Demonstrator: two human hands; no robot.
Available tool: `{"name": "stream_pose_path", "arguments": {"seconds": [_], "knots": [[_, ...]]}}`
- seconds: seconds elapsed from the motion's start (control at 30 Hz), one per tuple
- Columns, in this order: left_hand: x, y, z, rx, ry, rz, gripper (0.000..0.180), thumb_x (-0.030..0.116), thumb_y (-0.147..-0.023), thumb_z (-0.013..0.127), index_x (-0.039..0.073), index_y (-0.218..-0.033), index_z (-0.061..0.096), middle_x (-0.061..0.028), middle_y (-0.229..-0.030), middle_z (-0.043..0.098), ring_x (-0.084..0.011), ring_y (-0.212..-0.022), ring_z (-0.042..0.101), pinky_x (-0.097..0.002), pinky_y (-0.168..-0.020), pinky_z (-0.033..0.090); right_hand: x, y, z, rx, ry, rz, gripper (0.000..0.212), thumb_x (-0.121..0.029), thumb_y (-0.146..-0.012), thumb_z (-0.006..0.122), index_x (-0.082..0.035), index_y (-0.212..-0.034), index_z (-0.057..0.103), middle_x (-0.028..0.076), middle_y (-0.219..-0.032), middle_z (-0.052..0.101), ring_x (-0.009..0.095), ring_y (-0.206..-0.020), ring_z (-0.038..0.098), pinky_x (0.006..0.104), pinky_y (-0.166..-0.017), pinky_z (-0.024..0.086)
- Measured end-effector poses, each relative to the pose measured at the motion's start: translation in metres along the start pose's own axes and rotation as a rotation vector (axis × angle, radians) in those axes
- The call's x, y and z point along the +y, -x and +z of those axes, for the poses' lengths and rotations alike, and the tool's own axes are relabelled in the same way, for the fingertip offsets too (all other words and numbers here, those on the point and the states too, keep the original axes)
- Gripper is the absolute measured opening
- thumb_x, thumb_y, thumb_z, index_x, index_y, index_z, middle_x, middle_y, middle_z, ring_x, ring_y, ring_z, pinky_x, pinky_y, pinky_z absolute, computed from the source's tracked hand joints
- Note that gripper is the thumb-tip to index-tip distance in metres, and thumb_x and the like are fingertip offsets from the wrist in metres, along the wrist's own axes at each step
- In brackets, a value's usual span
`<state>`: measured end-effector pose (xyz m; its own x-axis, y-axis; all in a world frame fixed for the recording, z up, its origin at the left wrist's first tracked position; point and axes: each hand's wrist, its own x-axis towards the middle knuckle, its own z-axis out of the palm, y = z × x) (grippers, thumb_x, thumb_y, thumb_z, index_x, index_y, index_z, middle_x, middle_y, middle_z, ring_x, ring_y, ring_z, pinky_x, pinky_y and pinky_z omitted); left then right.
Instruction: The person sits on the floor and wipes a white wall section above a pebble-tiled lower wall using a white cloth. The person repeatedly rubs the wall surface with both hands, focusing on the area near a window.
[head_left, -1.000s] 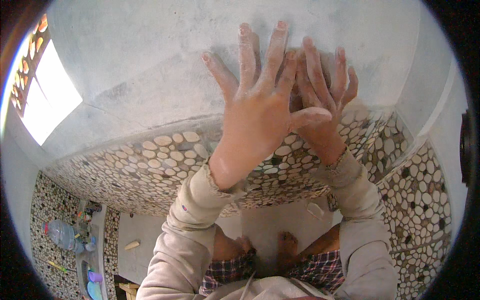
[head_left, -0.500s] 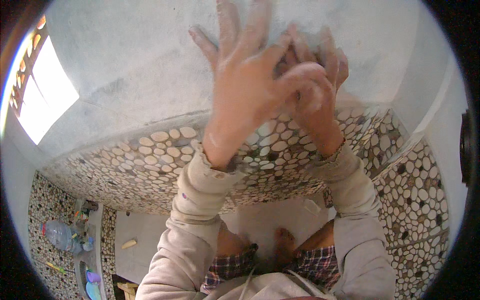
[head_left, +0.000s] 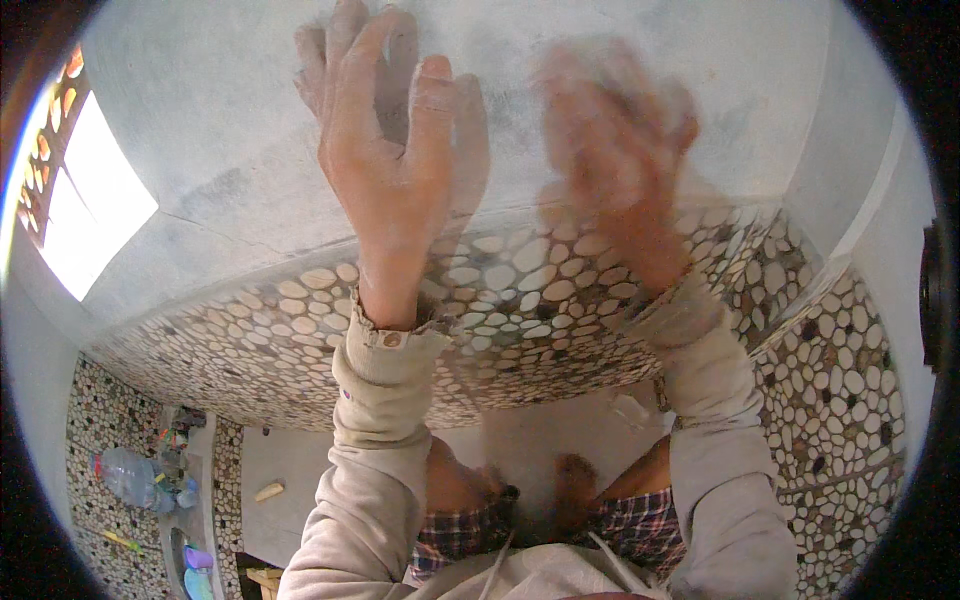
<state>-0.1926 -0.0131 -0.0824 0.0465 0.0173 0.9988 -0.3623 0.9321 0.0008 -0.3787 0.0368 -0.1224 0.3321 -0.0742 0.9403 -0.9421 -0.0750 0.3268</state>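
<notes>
Up against the grey plastered wall (head_left: 200, 130), at about twelve o'clock from where the person is standing, the two hands are parting: a second ago they were lying one over the other, and now the left hand (head_left: 385, 165) is pressing flat at eleven o'clock while the right hand (head_left: 615, 150) is sweeping off toward one o'clock in a blur. Both are spread wide and gripping nothing. They are rubbing the bare plaster just above the pebble mosaic band (head_left: 520, 300), so the smoothing looks to be widening out.
</notes>
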Motion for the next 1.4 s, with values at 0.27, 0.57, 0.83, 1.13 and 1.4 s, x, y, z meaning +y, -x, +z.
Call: {"name": "stream_pose_path", "arguments": {"seconds": [0.27,0.57,0.83,1.13,1.4], "knots": [[0.002,-0.001,0.006,0.048,0.133,-0.081,0.037,0.016,-0.093,0.053,-0.005,-0.124,0.056,-0.0190,-0.134,0.053,-0.0311,-0.136,0.034,-0.0426,-0.115,0.016,-0.001,0.009,0.018,0.159,-0.171,0.146,0.026,-0.017,-0.079,0.056,-0.014,-0.103,0.066,0.005,-0.119,0.063,0.027,-0.127,0.048,0.0510,-0.108,0.025],[0.011,-0.003,-0.009,0.074,0.096,-0.108,0.043,0.025,-0.093,0.052,0.000,-0.129,0.053,-0.0231,-0.140,0.045,-0.0437,-0.141,0.019,-0.0508,-0.114,0.009,0.015,-0.001,0.003,0.118,-0.027,0.185,0.038,-0.014,-0.079,0.058,-0.015,-0.116,0.061,0.005,-0.124,0.059,0.027,-0.126,0.047,0.0576,-0.107,0.017],[0.005,-0.005,-0.006,0.131,0.125,-0.182,0.042,0.025,-0.094,0.052,0.000,-0.128,0.053,-0.0225,-0.141,0.045,-0.0417,-0.142,0.018,-0.0501,-0.114,0.007,-0.053,0.020,0.016,-0.024,-0.316,0.067,0.043,-0.013,-0.081,0.056,-0.017,-0.123,0.061,-0.001,-0.135,0.054,0.024,-0.132,0.041,0.0573,-0.108,0.018],[-0.022,-0.003,-0.007,0.073,-0.018,0.212,0.047,0.024,-0.092,0.054,0.001,-0.132,0.048,-0.0271,-0.137,0.044,-0.0426,-0.133,0.036,-0.0557,-0.107,0.027,0.021,-0.008,-0.004,0.140,0.059,0.220,0.030,-0.015,-0.083,0.058,-0.011,-0.112,0.067,0.004,-0.132,0.058,0.027,-0.131,0.044,0.0495,-0.110,0.021],[0.006,0.000,-0.001,-0.225,-0.428,0.250,0.064,0.033,-0.088,0.057,0.005,-0.142,0.038,-0.0224,-0.142,0.041,-0.0395,-0.135,0.035,-0.0654,-0.108,0.017,0.001,0.006,0.003,-0.001,-0.179,-0.016,0.040,-0.017,-0.083,0.058,-0.014,-0.123,0.062,0.010,-0.130,0.056,0.030,-0.124,0.049,0.0506,-0.104,0.033]]}}
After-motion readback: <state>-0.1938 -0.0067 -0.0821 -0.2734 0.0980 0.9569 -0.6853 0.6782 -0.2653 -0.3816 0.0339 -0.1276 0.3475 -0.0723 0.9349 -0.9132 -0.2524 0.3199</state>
